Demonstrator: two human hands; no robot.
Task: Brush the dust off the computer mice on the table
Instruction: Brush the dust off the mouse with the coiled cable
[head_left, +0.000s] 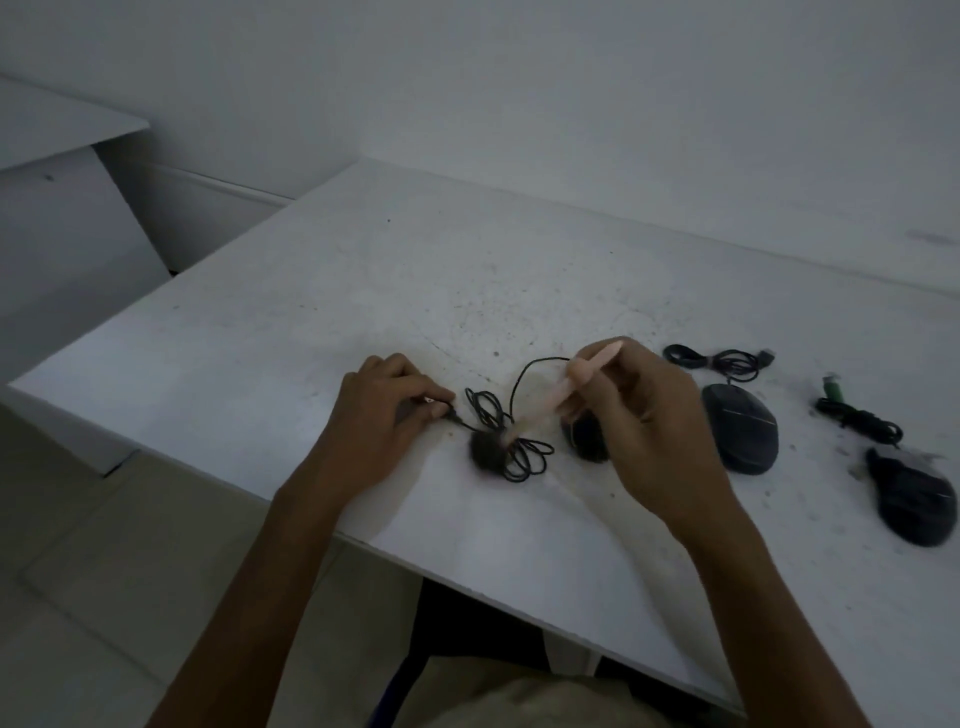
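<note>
Head camera looks down on a dusty white tabletop (311, 322). The left hand (384, 410) pinches the plug end of a black cable (524, 444). The right hand (644, 415) grips a pink brush (540, 413), its dark, blurred bristles down at the cable coil between both hands. One black mouse (587, 441) sits beneath the right hand's fingers. A second mouse (740, 434) and a third mouse (914, 499) lie to that hand's right.
</note>
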